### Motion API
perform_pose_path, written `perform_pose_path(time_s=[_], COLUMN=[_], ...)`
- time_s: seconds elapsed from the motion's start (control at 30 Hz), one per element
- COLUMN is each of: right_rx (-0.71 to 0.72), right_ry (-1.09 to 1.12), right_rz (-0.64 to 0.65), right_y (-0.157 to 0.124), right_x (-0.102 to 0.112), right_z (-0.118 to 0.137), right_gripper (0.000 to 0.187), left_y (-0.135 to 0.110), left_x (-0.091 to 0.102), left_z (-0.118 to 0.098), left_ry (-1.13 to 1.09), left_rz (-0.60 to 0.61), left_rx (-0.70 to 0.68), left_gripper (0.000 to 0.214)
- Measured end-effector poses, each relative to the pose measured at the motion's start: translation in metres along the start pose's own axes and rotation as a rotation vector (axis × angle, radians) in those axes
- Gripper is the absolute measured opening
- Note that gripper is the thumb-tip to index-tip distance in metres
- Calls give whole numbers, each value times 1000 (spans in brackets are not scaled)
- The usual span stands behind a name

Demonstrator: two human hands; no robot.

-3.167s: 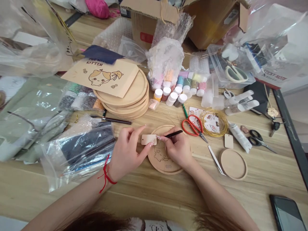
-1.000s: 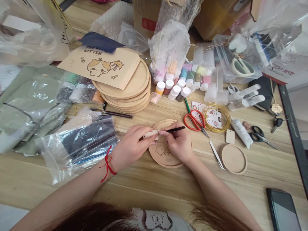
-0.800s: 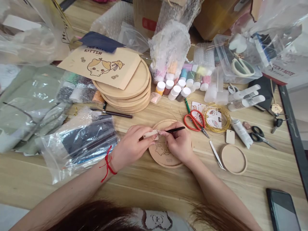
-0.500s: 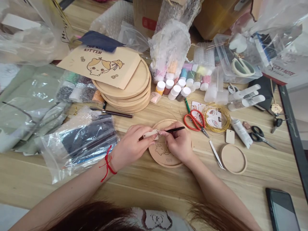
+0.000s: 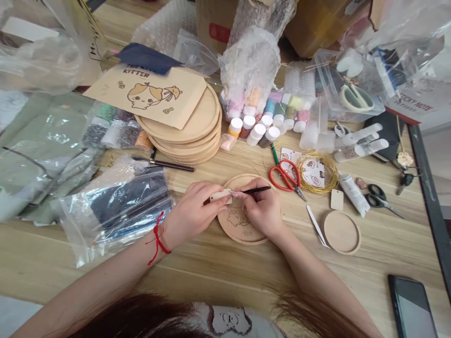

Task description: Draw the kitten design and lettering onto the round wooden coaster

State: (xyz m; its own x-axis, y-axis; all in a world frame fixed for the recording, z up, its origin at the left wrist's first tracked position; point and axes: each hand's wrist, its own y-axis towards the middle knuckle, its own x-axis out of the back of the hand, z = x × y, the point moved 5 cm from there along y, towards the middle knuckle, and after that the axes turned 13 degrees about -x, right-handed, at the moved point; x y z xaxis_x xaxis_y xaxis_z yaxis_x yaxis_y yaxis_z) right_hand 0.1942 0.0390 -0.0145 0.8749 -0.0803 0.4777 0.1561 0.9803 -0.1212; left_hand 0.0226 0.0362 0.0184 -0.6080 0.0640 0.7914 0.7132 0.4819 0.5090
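In my left hand (image 5: 192, 209), closed, is a small beige tag (image 5: 220, 196) with a hole at one end. A thin dark edge shows beside the tag near my fingers; what it is I cannot make out. My right hand (image 5: 263, 206) grips a slim black-handled tool (image 5: 257, 190), a pen or a brush, its tip hidden by the fingers. Both hands meet above a round wooden plate (image 5: 243, 239) with a cartoon animal drawn in outline. Red-handled scissors (image 5: 286, 176) lie just beyond my right hand.
A stack of round wooden plates (image 5: 186, 150) carries a kitten-printed envelope (image 5: 148, 96). Paint bottles (image 5: 256, 134) stand behind. On the right lie a gold wire coil (image 5: 331, 171), white tweezers (image 5: 317, 227), a small round tray (image 5: 341, 251), black scissors (image 5: 377, 195) and a phone (image 5: 414, 305).
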Motion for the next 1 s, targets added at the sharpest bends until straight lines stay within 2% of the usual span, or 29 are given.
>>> perform_pose_path(time_s=[0.17, 0.33, 0.53, 0.6, 0.67, 0.73, 0.8, 0.9, 1.0], right_rx=[30, 147, 178, 188, 194, 191, 183, 176, 190], right_ry=[-5, -65, -92, -92, -85, -75, -80, -98, -83], right_rz=[3, -46, -51, -53, -50, -37, -30, -34, -23], right_y=[-2, -6, -9, -10, -11, -10, -10, -8, -6], right_x=[0, 2, 0, -1, -1, -1, -1, 1, 2], right_z=[4, 17, 20, 19, 17, 16, 16, 17, 20], right_gripper=[6, 11, 15, 16, 16, 16, 16, 15, 12], left_y=[0, -3, -2, -1, 0, 3, 10, 22, 31], left_x=[-1, 1, 20, 25, 26, 22, 13, -3, -16], left_z=[0, -1, 3, 5, 5, 3, 1, 5, 12], left_ry=[5, 5, 40, 85, 68, -6, -93, -199, -292], left_rz=[-17, -44, 43, 138, 245, 327, 377, 406, 439], left_rx=[-4, 0, 94, 150, 176, 138, 62, -26, -95], left_gripper=[22, 22, 21, 37, 73, 109, 133, 150, 149])
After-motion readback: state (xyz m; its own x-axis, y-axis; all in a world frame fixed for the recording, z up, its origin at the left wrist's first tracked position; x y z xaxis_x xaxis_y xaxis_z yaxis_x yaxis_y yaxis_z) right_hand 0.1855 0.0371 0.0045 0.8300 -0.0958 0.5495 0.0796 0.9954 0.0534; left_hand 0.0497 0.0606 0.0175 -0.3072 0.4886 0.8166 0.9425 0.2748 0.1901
